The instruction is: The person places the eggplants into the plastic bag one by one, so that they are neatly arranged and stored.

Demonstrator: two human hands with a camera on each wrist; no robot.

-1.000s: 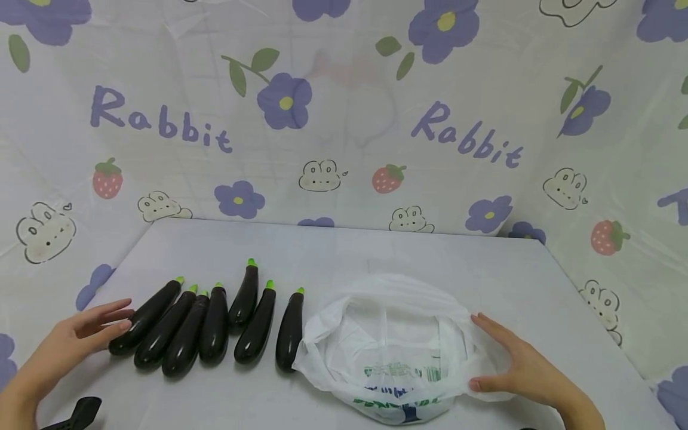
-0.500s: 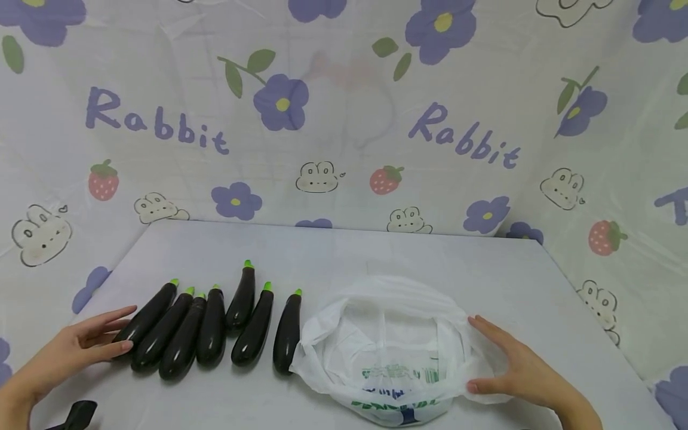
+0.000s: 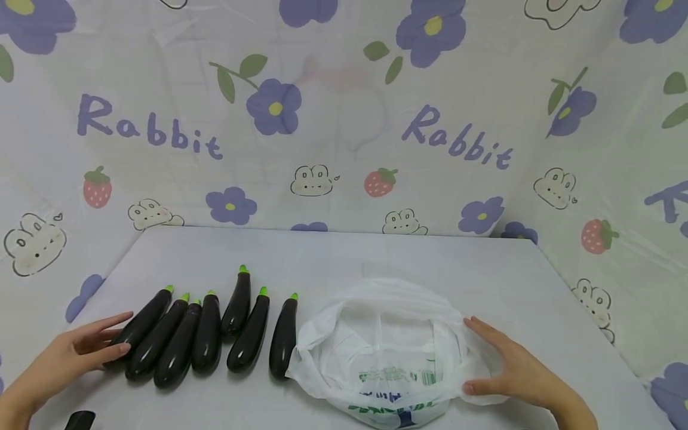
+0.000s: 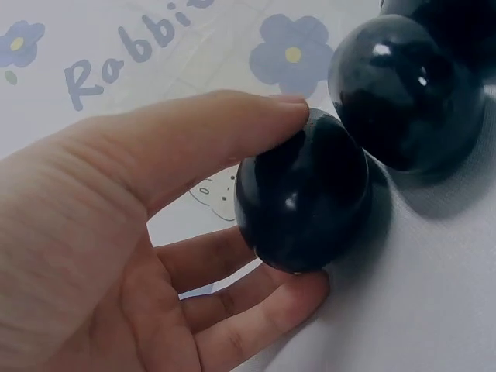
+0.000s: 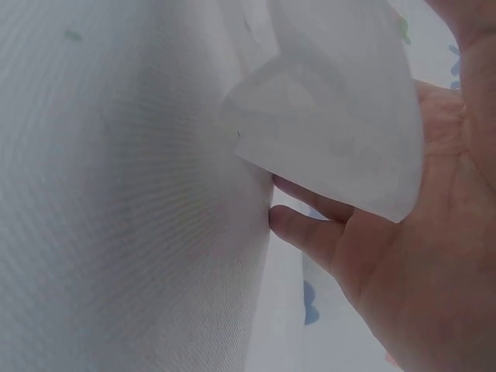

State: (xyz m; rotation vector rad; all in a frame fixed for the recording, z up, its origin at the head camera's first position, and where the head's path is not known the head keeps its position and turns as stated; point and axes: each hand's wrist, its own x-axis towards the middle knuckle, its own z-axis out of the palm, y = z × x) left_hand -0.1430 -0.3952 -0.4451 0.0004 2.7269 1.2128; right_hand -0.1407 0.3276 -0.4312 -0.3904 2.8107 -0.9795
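My left hand [image 3: 70, 357] grips the leftmost eggplant [image 3: 142, 321], a glossy black one with a green stem tip. In the left wrist view its thumb lies on one side of that eggplant [image 4: 302, 194], and its fingers are at the opposite side. The eggplant rests on the table in a loose row with several others. My right hand [image 3: 518, 364] is at the right side of a white plastic bag [image 3: 317, 352] whose mouth faces up. Its thumb and fingers are spread apart against the bag. In the right wrist view, a bag flap [image 5: 333, 132] partly covers the fingers.
A lone eggplant [image 3: 283, 337] lies against the bag's left edge. The white table [image 3: 457, 260] ends at a printed cloth backdrop [image 3: 333, 137] behind and at both sides. A small black object [image 3: 80, 420] shows at the bottom left, below the left wrist.
My left hand has moved in onto the leftmost eggplant, and its thumb now lies on it. The right hand stays at the bag. The view has shifted slightly.
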